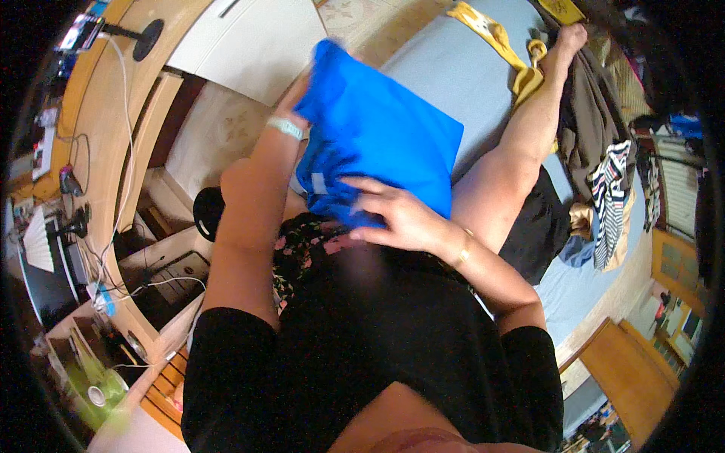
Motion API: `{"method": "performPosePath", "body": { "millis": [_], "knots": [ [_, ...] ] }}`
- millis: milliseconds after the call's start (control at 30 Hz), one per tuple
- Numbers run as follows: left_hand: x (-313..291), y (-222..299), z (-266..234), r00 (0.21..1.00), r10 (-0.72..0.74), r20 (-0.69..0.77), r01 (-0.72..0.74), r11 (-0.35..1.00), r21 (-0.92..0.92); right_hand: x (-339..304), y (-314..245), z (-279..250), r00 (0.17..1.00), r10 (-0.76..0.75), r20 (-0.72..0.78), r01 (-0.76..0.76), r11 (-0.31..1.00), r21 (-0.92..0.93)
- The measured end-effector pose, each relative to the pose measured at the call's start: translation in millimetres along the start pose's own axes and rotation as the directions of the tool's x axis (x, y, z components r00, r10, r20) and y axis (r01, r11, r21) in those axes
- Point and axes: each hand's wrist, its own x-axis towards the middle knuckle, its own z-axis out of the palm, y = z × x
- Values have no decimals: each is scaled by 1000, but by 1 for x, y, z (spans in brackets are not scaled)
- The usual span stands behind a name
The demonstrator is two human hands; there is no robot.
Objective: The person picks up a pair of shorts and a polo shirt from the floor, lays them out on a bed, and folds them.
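Observation:
A bright blue cloth garment [400, 124], with a gathered, elastic-looking edge and a small pale label, is held above my lap. It lies folded over itself, so its exact kind does not show. My left hand [300, 94] grips it at the far left side, the fingers mostly hidden behind the blue fabric; a pale watch [288, 127] is on that wrist. Lower down, my right hand [396, 217] has its curled fingers and thumb on the gathered edge near the label, slightly blurred. A thin bracelet [465, 248] circles the right wrist.
My bare leg stretches over a light blue bed [434, 57]. Yellow cloth [491, 34], a dark brown garment [593, 113], a striped garment [610, 200] and a black cloth [536, 230] lie there. At left stands a wooden desk [113, 143] with cables and a white cabinet door [245, 45].

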Motion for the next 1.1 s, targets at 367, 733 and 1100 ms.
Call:
{"method": "performPosePath", "body": {
  "millis": [367, 733, 1100],
  "knots": [
    [-79, -108, -46, 884, 240, -401, 220, 543, 811, -30, 89, -48, 766, 323, -556, -555, 769, -317],
    [-118, -69, 12, 791, 501, -351, 351, 100, 931, -73, 156, -57, 266, 834, -484, -750, 494, 440],
    [-59, -20, 61, 853, 454, 258, -421, 307, 853, -7, 71, -32, 774, 549, -315, -432, 822, 370]
  ]
}}
